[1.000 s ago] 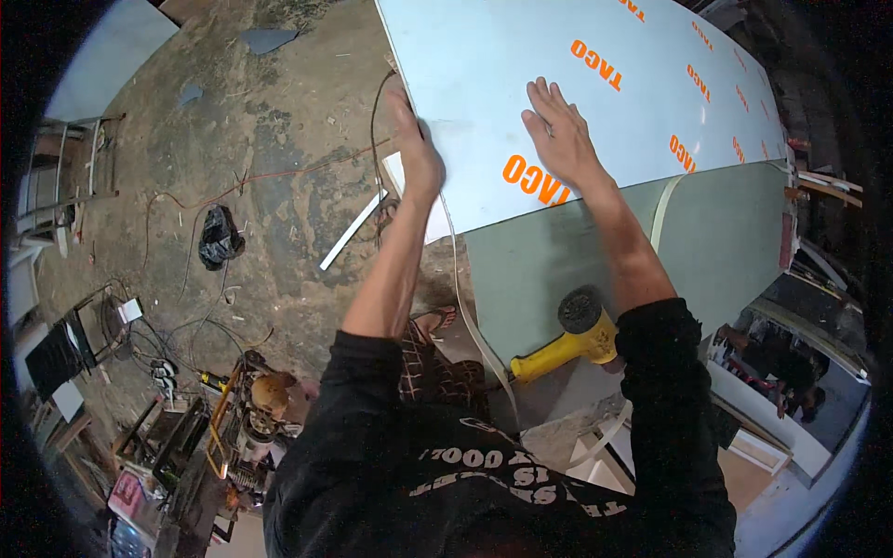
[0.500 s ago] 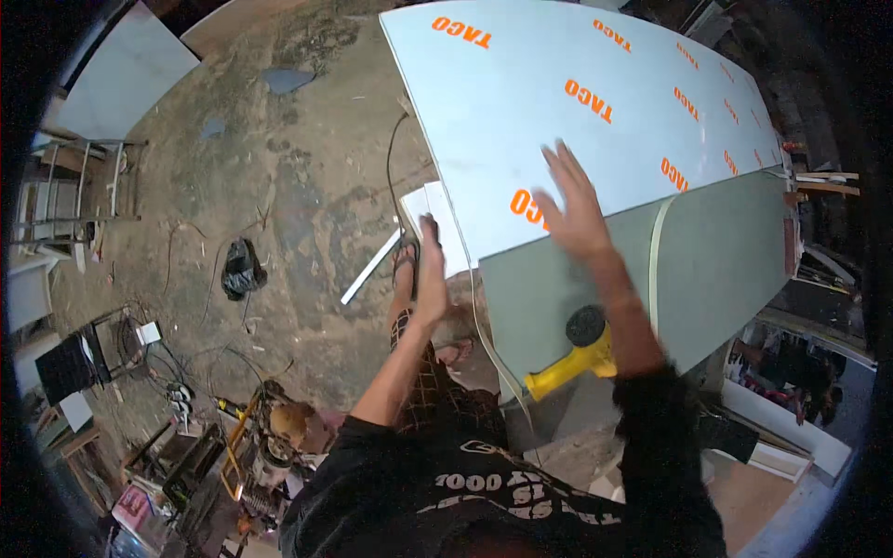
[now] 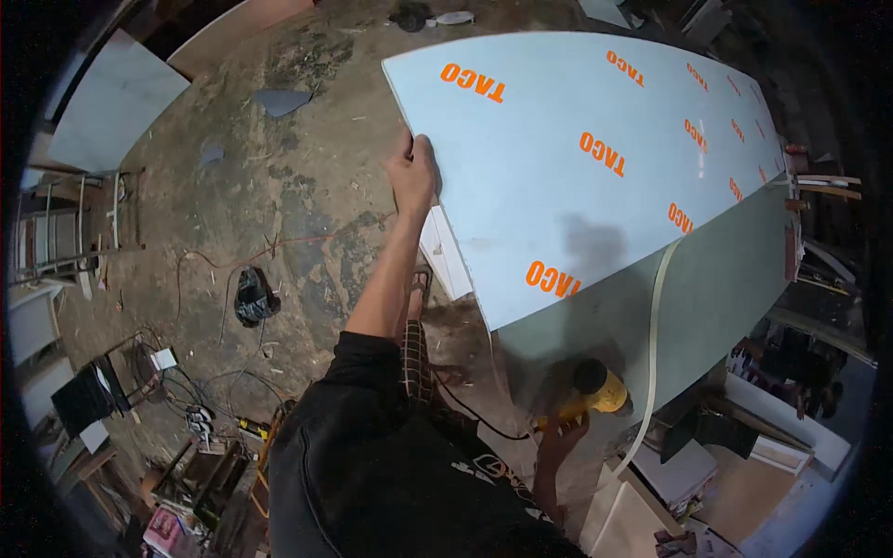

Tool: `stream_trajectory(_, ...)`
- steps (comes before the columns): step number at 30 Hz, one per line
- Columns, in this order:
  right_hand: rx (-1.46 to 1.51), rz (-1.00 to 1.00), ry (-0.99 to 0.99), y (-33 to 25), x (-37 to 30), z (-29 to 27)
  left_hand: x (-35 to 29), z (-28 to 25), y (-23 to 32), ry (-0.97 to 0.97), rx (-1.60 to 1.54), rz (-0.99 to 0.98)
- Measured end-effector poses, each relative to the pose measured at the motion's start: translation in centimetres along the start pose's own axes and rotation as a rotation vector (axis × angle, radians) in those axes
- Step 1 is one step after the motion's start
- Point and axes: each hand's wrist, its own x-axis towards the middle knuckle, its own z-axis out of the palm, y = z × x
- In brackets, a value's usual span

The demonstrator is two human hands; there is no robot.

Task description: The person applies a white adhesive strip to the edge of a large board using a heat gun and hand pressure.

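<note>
A large white panel with orange printing point(image 3: 530, 167) lies over a grey-green board point(image 3: 716, 270). My left hand point(image 3: 412, 177) is closed around the panel's left edge, thumb on top and fingers partly hidden underneath. Close to my body, at the near edge of the board, is a yellow power tool point(image 3: 606, 394) with a round black end and a black cord. My right hand point(image 3: 558, 445) is closed about its handle, in shadow. A narrow pale strip point(image 3: 657, 321) runs across the board and down past the tool.
White offcuts point(image 3: 445, 253) stick out under the panel's left edge. On the concrete floor lie a black plastic bag point(image 3: 253, 298) and loose cables. Machinery and clutter point(image 3: 191, 484) stand at lower left. Boards and a pale box point(image 3: 633, 521) are at lower right.
My left hand has gone from hovering to gripping the panel's edge. My right hand has come down from above the panel to the power tool. The view has shifted, too.
</note>
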Motion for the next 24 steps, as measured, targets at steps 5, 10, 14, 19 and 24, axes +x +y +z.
stream_trajectory(5, -0.173, -0.126, 0.131, 1.6, 2.1, 1.3, 6.6, -0.3, -1.5, -0.063, 0.164, 0.198)
stream_trajectory(10, -0.337, -0.213, 0.217, 4.0, 2.6, 1.1, 10.0, 0.1, -0.2, -0.160, 0.204, 0.069)
stream_trajectory(14, -0.250, -0.175, 0.264, 3.1, 2.2, 1.9, 5.4, -1.8, -2.1, -0.282, 0.211, 0.192)
stream_trajectory(19, -0.264, -0.058, 0.185, 0.5, 2.8, 1.4, 10.1, -1.4, -3.3, -0.350, 0.279, 0.221)
stream_trajectory(24, -0.035, -0.136, 0.300, -0.2, 2.0, 0.8, 14.3, -0.4, -1.9, -0.260, 0.219, 0.131)
